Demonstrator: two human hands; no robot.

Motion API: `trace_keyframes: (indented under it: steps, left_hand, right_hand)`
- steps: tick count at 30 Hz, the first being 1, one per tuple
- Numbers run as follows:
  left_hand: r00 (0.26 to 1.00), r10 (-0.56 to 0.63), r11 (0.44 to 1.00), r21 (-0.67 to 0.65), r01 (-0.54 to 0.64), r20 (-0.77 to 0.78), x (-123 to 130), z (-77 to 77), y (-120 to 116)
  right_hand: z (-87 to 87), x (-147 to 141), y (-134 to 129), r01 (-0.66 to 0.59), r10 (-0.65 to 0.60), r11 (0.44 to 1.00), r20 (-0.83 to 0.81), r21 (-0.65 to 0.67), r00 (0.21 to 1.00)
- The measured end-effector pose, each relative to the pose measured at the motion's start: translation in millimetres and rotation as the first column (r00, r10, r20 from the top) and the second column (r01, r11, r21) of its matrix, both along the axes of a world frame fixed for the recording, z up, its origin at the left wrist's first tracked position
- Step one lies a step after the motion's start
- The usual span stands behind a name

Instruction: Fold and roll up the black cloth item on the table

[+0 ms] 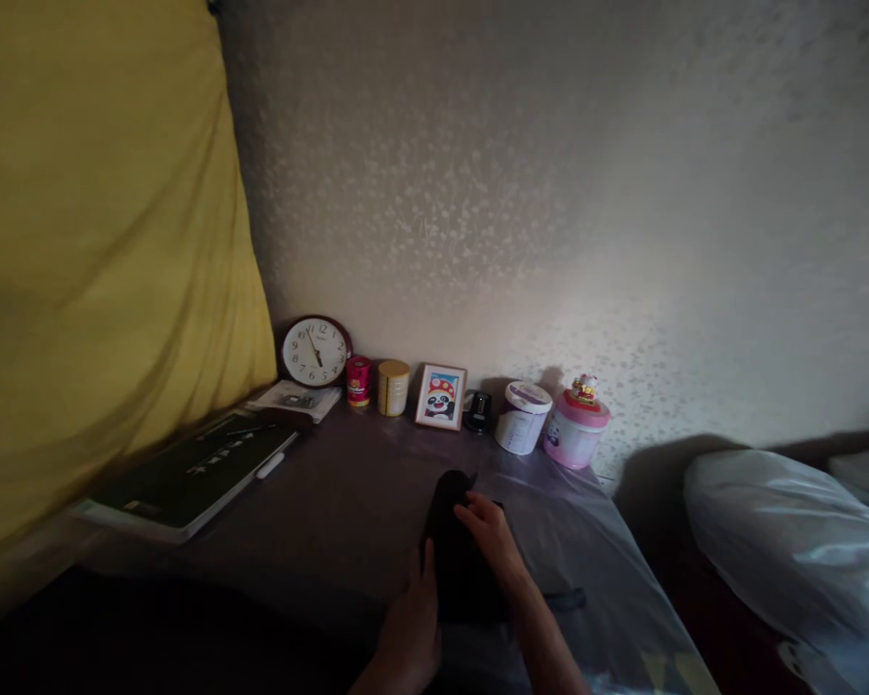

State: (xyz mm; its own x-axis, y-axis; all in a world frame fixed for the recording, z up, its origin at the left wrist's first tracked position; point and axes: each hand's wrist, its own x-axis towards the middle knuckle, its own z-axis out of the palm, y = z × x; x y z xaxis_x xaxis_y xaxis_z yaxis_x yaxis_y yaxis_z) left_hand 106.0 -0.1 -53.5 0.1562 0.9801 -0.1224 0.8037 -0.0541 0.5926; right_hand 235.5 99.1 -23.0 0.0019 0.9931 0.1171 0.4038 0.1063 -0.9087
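Note:
A black, soft-looking bag (463,569) lies on the table in front of me, too dark to show its details. My left hand (414,618) grips its left edge, with one finger lying up along that side and the others hidden. Over its upper right part bends my right hand (489,526), fingers closed on the dark material near the top. A small pointed flap sticks up beside those fingertips. To the right of my right forearm a dark strap (569,599) lies on the tabletop; whether it joins the bag is hidden.
Along the wall stand a clock (317,351), a red can (358,381), a yellow can (393,388), a framed panda picture (441,397), a small black object (479,412), a white tub (523,418) and a pink tub (576,430). A green board (203,468) lies left.

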Motion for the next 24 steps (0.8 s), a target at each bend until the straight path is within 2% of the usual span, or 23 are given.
trace_keyframes:
  steps: [6, 9, 13, 16, 19, 22, 24]
  left_hand:
    - [0.99, -0.029, 0.999, -0.025, 0.026, -0.136, 3, -7.3, 2]
    - [0.991, -0.04, 0.998, -0.043, 0.035, -0.125, 1, -7.8, 3]
    - [0.995, -0.061, 0.998, -0.032, 0.059, -0.081, -9, -10.3, 0]
    - [0.997, -0.041, 0.999, -0.003, 0.041, -0.066, -19, -12.4, -6]
    - [0.985, -0.001, 0.999, 0.049, 0.01, -0.174, -24, -7.1, -11]
    - [0.975, -0.04, 0.988, 0.136, 0.071, -0.22, -17, 3.3, -10]
    - [0.975, -0.063, 0.977, 0.184, 0.104, -0.215, -9, 3.5, -5]
  right_hand:
    - [-14.9, -34, 14, -0.031, 0.04, 0.998, 0.171, -0.054, 0.984]
    - [-18.2, -41, 16, -0.062, 0.088, 0.993, 0.286, -0.098, 0.954]
    - [-18.1, -44, 16, -0.096, 0.125, 0.991, 0.393, -0.092, 0.911]
    - [-16.4, -46, 14, -0.156, 0.182, 0.983, 0.389, -0.099, 0.903]
    - [-13.2, -47, 11, -0.257, 0.282, 0.959, 0.334, -0.117, 0.9]
    - [-9.0, -49, 8, -0.309, 0.326, 0.945, 0.381, -0.107, 0.865]
    - [-6.7, -50, 5, -0.325, 0.336, 0.94, 0.433, -0.101, 0.836]
